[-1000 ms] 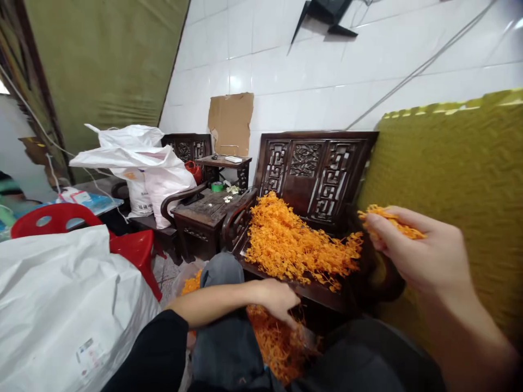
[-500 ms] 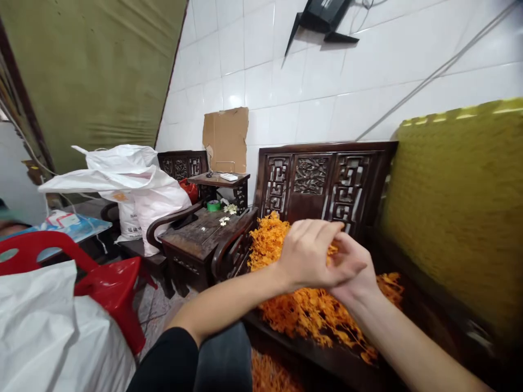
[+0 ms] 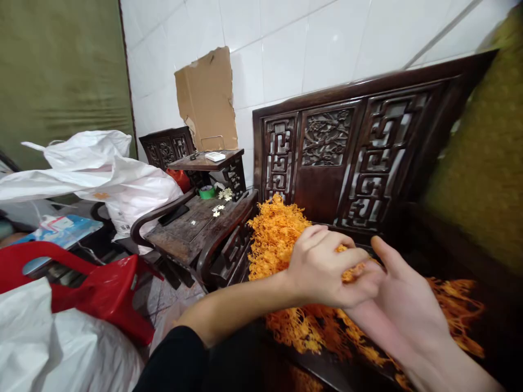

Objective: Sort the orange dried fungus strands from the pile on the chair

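Observation:
My left hand reaches across above the bench with its fingers curled. Orange frilly strands show between its thumb and fingers; how much it holds is hidden. Against it lies my right hand, palm turned up, thumb spread away from the fingers. The fingertips of both hands meet and partly cover each other. Beneath and behind them, a heap of orange frilly, branching pieces rests on the dark wooden bench. More orange pieces lie on the seat to the right, beyond my right wrist.
A dark side table on the left carries green tape and small pale pieces. White sacks stand on a chair behind it. A red plastic chair and another white sack are nearer. Cardboard leans against the wall.
The view has shifted closer to the bench and downward. Both hands have moved right and slightly down in the picture. My right hand's palm and thumb now show more openly.

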The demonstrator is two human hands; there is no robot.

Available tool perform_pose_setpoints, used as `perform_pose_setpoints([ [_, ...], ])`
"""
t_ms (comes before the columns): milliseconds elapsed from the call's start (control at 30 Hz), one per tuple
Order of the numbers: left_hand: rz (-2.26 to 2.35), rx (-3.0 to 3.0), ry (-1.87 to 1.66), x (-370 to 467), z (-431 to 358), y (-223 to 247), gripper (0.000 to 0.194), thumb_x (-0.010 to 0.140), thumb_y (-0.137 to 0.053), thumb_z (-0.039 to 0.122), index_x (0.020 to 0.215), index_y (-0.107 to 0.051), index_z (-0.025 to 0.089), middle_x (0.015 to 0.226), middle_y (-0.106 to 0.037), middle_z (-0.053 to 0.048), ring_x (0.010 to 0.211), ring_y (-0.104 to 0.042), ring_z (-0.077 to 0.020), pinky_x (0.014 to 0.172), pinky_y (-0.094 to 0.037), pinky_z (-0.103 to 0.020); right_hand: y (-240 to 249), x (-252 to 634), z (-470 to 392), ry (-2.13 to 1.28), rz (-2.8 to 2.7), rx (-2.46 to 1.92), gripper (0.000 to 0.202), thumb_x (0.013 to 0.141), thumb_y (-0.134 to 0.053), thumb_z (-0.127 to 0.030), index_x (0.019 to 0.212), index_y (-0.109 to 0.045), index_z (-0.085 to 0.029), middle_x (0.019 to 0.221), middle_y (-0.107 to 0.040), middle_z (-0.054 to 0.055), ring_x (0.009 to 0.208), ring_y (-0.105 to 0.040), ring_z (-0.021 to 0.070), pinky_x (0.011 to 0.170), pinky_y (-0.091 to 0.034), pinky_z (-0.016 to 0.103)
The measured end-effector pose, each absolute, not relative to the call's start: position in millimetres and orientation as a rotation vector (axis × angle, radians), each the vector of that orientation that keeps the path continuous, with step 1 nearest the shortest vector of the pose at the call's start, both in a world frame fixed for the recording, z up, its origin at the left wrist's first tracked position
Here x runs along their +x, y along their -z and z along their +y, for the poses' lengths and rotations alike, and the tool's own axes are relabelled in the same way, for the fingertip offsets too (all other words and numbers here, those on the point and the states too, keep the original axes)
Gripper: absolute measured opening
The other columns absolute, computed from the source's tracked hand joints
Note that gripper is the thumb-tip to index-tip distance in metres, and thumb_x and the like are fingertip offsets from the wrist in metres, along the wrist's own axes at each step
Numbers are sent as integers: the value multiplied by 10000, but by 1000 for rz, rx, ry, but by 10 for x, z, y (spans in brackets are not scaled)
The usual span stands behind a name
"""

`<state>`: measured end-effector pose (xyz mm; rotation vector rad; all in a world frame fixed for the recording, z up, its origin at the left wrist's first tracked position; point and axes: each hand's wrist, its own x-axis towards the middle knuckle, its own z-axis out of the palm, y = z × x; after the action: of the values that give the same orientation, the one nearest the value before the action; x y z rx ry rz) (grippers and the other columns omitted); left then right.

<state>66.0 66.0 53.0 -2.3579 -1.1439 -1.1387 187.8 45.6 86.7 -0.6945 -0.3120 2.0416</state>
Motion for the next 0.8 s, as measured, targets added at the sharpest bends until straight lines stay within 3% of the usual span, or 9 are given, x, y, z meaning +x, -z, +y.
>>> perform_pose_setpoints([
  [200,-1042,-2448,1389,816,501,-399,340,896,-586,437,1008,-787,186,1066,-716,-103,971,-685,-188,954,-576,-377,-1057,1880,303,-1968,-210,-850,399,857,-544,-507,1067,-732,-224,1089,-758,137,1107,-717,337,945,-613,486],
  [333,-978,-2537,1307,828,483,-317,344,813,-686,538,728,-751,211,984,-700,-106,945,-680,-222,940,-583,-426,-1124,1822,149,-1854,-239,-947,582,806,-531,-633,1170,-732,-227,1177,-739,171,1174,-681,380,921,-620,535],
  [467,-735,-2688,1116,566,485,-531,433,842,-643,577,572,-671,241,775,-680,-48,762,-670,-165,795,-592,-338,-1065,1657,-51,-1925,-346,-824,567,793,-567,-655,1152,-738,-251,1206,-732,148,1228,-652,367,973,-601,537],
  [567,-730,-2730,926,310,291,-753,498,939,-513,585,626,-698,245,795,-700,-31,731,-674,-141,707,-557,-296,-975,1518,-245,-2004,-443,-699,377,872,-566,-571,1030,-746,-279,1215,-733,88,1267,-637,302,1040,-578,486],
  [667,-1136,-2686,786,9,-80,-873,656,1018,-278,568,654,-683,202,873,-699,-19,821,-690,-114,735,-513,-269,-901,1427,-420,-2097,-606,-610,385,918,-526,-581,1033,-741,-284,1313,-691,72,1347,-580,280,1102,-537,450],
  [733,-1474,-2589,720,-294,-355,-880,815,1002,-39,553,681,-664,140,901,-675,-12,873,-673,-74,780,-474,-268,-837,1398,-447,-2131,-734,-628,396,923,-532,-595,1088,-733,-296,1367,-661,81,1378,-555,279,1125,-511,447],
  [800,-1868,-2322,667,-698,-644,-799,918,933,158,494,675,-614,70,896,-643,-43,916,-656,-70,789,-428,-318,-733,1408,-384,-2081,-839,-757,285,930,-582,-541,1109,-720,-368,1380,-657,46,1376,-558,261,1129,-496,458],
])
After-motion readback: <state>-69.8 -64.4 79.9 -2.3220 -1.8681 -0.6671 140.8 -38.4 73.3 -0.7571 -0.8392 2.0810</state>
